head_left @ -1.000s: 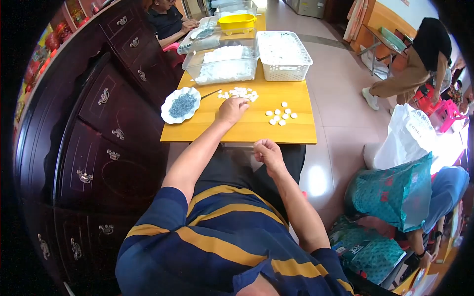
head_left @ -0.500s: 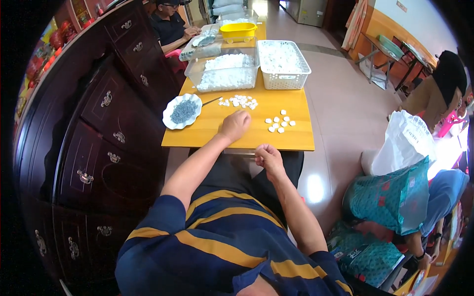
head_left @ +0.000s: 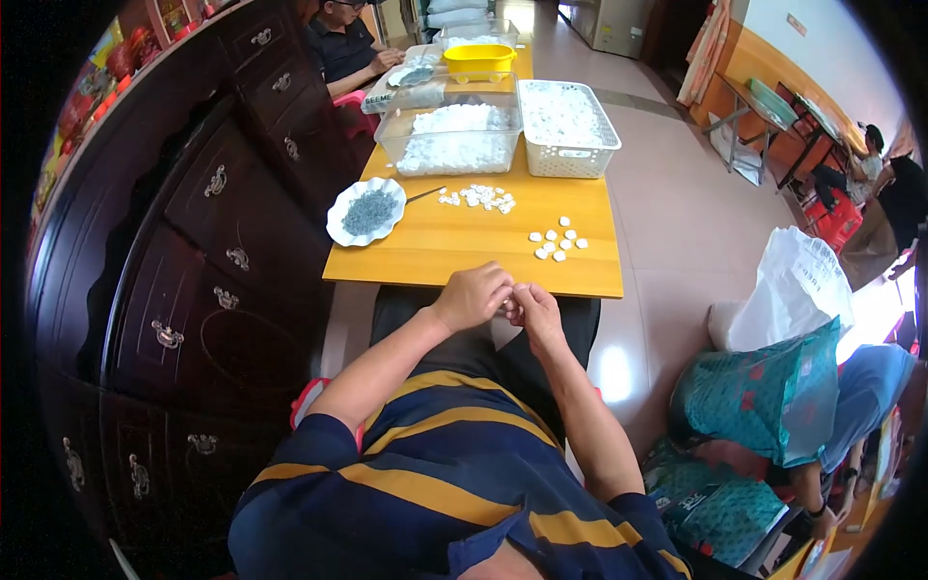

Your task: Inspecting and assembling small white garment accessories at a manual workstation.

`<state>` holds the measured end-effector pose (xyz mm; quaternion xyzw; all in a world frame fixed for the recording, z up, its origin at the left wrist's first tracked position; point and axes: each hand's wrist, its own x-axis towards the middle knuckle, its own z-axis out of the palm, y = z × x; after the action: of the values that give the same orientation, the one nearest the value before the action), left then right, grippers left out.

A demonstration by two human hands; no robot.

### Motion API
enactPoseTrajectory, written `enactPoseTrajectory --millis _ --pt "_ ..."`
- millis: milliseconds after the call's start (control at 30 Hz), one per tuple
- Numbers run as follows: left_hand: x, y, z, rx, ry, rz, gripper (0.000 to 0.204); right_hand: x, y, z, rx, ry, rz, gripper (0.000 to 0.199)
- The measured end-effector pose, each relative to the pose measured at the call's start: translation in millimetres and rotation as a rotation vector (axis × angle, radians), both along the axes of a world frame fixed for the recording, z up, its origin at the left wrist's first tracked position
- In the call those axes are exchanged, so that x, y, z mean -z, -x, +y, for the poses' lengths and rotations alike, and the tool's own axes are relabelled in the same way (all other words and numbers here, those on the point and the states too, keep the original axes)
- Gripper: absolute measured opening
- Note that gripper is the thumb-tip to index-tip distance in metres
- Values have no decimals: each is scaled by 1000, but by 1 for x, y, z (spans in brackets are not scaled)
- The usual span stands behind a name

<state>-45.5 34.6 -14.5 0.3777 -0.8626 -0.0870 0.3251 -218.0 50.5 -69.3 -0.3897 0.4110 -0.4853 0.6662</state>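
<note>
Both hands meet just below the tabletop's point(head_left: 464, 253) near edge: left hand point(head_left: 471, 298) curled narrow, right hand point(head_left: 534, 311) pinching something too small to identify. Likely assembling one piece; next, setting it among the white pieces point(head_left: 555, 243) calls for a short forward reach.

I see, right of the wooden table point(head_left: 464, 246), a white plastic bag point(head_left: 788, 290); just below it a teal patterned bag point(head_left: 764, 396); lower still, a teal printed package point(head_left: 710, 503).
</note>
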Motion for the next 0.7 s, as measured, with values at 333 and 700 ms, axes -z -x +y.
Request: enactPoseTrajectory --millis 333,700 --pt "8 -2 3 -35 -149 284 11 8 -5 5 41 29 47 24" --pt "12 -15 -17 -34 -367 526 17 -44 -16 -12 177 408 782 18"
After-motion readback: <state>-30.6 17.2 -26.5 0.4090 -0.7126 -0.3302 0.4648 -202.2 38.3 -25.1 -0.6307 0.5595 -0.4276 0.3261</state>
